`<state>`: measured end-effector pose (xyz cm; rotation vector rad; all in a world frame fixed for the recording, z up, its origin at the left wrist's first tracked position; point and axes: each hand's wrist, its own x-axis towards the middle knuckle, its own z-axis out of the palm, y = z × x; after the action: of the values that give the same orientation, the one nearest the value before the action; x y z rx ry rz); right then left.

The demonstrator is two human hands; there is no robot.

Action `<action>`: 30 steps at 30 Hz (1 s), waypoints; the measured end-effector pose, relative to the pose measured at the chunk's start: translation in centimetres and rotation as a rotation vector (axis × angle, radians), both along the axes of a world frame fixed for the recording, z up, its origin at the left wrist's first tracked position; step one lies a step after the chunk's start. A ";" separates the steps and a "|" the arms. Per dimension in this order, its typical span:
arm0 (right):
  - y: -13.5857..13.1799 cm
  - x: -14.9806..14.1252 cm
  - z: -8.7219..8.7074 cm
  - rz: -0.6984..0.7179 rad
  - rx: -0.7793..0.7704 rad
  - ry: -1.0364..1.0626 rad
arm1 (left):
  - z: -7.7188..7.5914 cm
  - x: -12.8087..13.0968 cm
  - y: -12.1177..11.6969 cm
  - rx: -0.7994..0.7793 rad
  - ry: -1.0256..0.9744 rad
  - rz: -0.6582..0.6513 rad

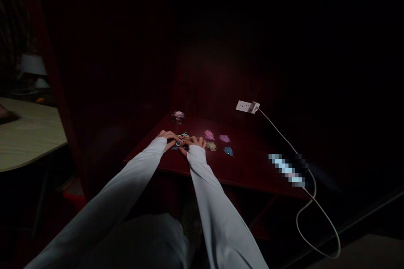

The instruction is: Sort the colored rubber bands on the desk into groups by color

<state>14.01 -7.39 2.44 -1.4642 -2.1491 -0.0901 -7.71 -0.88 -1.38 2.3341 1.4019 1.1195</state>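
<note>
A mixed heap of small coloured elastic bands point(182, 136), like hair ties, lies on the dark red table point(176, 167). My left hand point(167, 137) rests at the heap's left side, its fingers stretched out and the thumb apart from them. From the right, my right hand point(193, 142) reaches into the same heap with bent, spread fingers; the thumb and forefinger look apart. Sorted by colour, a pink pile point(208, 135), a purple pile point(224, 138), a yellowish pile point(211, 146) and a blue pile point(229, 151) lie right of my right hand. Some bands are hidden under my fingers.
A clear jar point(178, 117) with a pale lid stands at the table's back left. On the wall is a socket point(248, 106) with a charger, whose white cable point(277, 130) runs past a pixelated object point(287, 170) at the right. A pale table point(31, 132) stands far left.
</note>
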 end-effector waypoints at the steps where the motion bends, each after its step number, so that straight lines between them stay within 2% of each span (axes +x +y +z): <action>1: 0.0 0.0 0.0 -0.011 -0.006 -0.011 | -0.1 0.0 0.2 0.002 -0.010 -0.004; 9: 0.3 0.3 -0.3 -0.037 -0.068 0.056 | -0.3 -0.2 0.7 -0.012 -0.055 -0.030; 16: 0.7 0.6 -0.6 -0.043 -0.068 0.090 | 0.3 0.7 -1.2 0.035 -0.079 0.046; 19: 1.0 0.5 -0.8 -0.038 -0.051 0.076 | 0.7 1.0 -2.1 0.043 -0.066 0.022; 26: 1.7 0.4 -1.1 -0.033 -0.042 0.075 | 0.6 1.6 -2.2 0.094 -0.081 0.053; 30: 1.5 0.7 -1.2 -0.011 -0.020 0.138 | 0.7 1.2 -2.1 0.089 -0.070 -0.040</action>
<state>14.67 -5.91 1.21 -1.4499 -2.0372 0.0285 -6.46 -3.01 -0.63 2.3468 1.3009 1.2642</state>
